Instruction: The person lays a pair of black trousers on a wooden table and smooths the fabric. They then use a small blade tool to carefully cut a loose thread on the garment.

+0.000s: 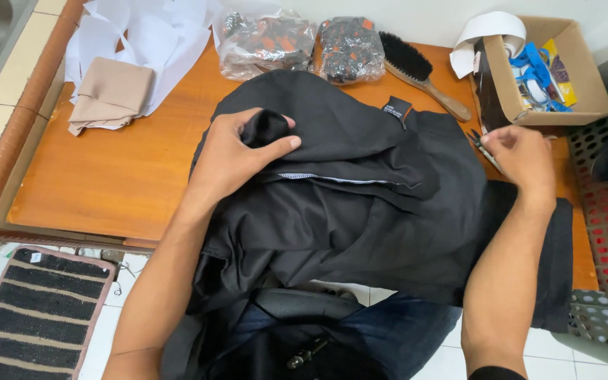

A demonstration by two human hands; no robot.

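Left hand is bunching up a fold of the black garment on the wooden surface, right hand pinching small snips beside the cardboard box.

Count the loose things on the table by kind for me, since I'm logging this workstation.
Black garment, under the left hand: 1
Clear bags of dark items: 2
Wooden brush: 1
Cardboard box: 1
Folded beige cloth: 1
Snips, in the right hand: 1
Total: 7
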